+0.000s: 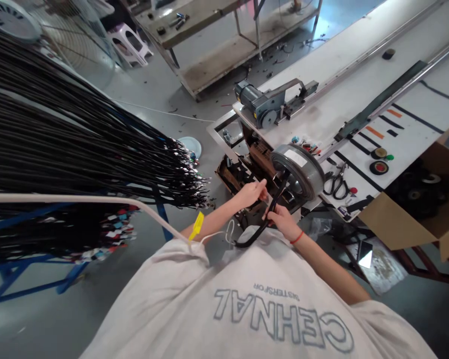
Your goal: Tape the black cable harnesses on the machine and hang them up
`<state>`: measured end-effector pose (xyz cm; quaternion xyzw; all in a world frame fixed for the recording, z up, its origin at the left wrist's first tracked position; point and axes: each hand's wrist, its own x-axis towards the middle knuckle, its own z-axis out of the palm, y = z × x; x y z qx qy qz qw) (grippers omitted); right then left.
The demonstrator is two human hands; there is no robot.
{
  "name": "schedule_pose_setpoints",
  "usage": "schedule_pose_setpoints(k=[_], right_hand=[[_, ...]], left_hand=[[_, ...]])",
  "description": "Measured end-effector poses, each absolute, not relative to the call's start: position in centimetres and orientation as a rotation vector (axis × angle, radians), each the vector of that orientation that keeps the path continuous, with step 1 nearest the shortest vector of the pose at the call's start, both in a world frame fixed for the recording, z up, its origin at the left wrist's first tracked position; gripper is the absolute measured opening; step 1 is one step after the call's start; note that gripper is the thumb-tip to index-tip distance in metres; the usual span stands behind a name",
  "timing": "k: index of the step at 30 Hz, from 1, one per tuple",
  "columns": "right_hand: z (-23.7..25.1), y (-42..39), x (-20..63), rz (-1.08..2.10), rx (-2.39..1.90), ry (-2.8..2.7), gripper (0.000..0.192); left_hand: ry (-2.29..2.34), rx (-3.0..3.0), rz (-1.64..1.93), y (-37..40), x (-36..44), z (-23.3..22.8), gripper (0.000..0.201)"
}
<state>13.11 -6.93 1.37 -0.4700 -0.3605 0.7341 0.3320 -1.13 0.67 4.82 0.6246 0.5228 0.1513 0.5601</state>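
Black flexible cable [280, 190], pinched by the right hand [282, 222], looks part-worked: one stretch reaches the grey ring-shaped drum [311, 170] at one o'clock, the rest curves loose, and the left hand [253, 193], towards eleven, has a grip I can't tell.

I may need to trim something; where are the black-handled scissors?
In the head view, the black-handled scissors lie right of centre on the white table, just right of the grey reel.

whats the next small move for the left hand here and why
Probably close the left hand lightly around the black cable to steady it: the right hand already holds it near the grey reel, and the left is close by, its grip unclear.
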Motion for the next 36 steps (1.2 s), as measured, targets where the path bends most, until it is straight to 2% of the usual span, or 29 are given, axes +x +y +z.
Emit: schedule_pose_setpoints(k=[4,7,10,13,16,20,24,30,32,36], right_hand=[[1.1,-7.2,13.3,1.913,-1.219,-1.272,0.016],[1.4,-6.7,15.0,2.017,-1.166,-1.377,0.021],[1.4,-4.7,16.4,1.981,-1.123,-0.967,0.026],[1.0,-2.2,16.2,1.906,-0.865,-0.567,0.024],[0.3,-0.9,15.0,1.915,-0.735,-0.375,0.019],[-0.1,-0.8,14.2,1.903,-0.844,-0.272,0.021],[-0.1,0.0,13.8,1.644,-0.986,-0.225,0.027],[-0.6,2.7,12.6,1.192,-1.290,-0.280,0.037],[-0.6,2.9,13.2,1.116,-1.448,-0.452,0.039],[-0.6,1.4,15.5,0.908,-1.626,-1.085,0.036]], left_hand=[[1.202,1.601,0.242,1.5,1.2,5.1,0.043],[1.302,1.673,0.248,1.9,1.8,5.8,0.037],[1.154,1.418,0.208,2.0,-0.2,6.2,0.036],[0.900,0.988,0.168,1.8,-3.4,6.3,0.035],[0.734,0.718,0.100,1.6,-5.2,5.7,0.031],[0.617,0.616,0.069,1.3,-3.8,4.1,0.031],[0.802,0.956,0.202,0.4,-0.9,3.1,0.036],[1.556,1.907,0.186,-0.6,0.5,3.9,0.026],[1.541,1.950,0.171,-0.4,0.2,3.9,0.028],[1.365,1.813,0.380,1.3,-1.1,3.2,0.033]])
